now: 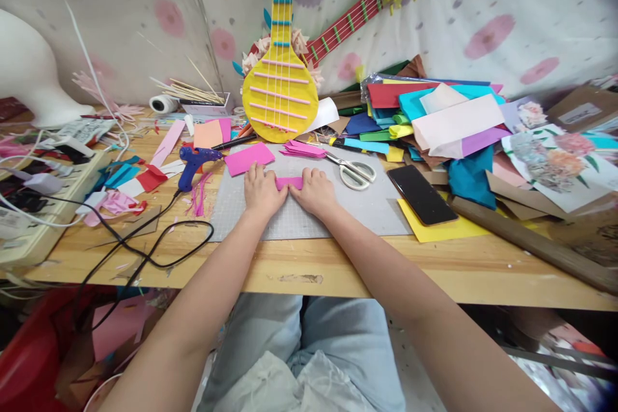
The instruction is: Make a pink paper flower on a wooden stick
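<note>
A small folded piece of magenta paper (288, 183) lies on the grey cutting mat (338, 222) between my hands. My left hand (263, 192) has its fingers curled and pressed on the paper's left end. At the right end, my right hand (316, 193) grips it in the same way, and the two thumbs almost meet at its near edge. The covered ends of the paper are hidden. Just beyond my left hand is a flat magenta sheet (250, 159). A stack of cut magenta paper pieces (303, 149) lies past my right hand, touching the scissors (355, 174).
A blue glue gun (196, 164) stands left of the mat, its black cord (164, 264) looping over the table. A phone (421, 194) rests on yellow paper (425, 232) at right. Behind stands a yellow paper instrument (280, 90); coloured paper (454, 116) is heaped at back right.
</note>
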Available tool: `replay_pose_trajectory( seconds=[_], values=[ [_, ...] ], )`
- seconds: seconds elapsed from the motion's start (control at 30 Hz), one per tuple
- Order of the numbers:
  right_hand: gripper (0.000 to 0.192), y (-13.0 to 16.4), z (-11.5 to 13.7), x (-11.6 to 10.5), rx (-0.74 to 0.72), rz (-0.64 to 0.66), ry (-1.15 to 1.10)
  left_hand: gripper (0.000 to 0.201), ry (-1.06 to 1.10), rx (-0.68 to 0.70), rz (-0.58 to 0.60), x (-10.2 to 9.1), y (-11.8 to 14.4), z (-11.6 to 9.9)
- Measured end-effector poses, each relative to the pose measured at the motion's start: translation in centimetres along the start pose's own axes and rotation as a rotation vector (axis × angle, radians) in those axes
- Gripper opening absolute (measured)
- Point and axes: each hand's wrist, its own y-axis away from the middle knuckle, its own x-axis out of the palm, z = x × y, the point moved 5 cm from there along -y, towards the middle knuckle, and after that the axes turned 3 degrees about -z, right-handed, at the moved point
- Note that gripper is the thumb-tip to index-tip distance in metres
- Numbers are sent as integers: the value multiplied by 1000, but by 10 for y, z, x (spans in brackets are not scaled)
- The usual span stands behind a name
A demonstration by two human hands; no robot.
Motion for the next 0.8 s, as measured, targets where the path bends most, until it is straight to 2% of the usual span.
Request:
replay_pose_trajectory(
  seconds=[0.1,0.3,0.53,0.67,0.8],
  values=[
    [46,0,-1,1,-11,4,5,29,10,-32,42,0,0,1],
    [27,0,-5,2,-45,53,4,27,56,-82,131,0,-1,8],
    [35,-2,-14,-4,15,129,-57,23,125,-127,158,5,-4,20],
    [36,-2,-14,-4,8,128,-75,32,198,-119,181,9,-8,30],
    [35,-3,-18,-1,-2,111,-106,42,363,-113,193,11,-13,41]
  ],
)
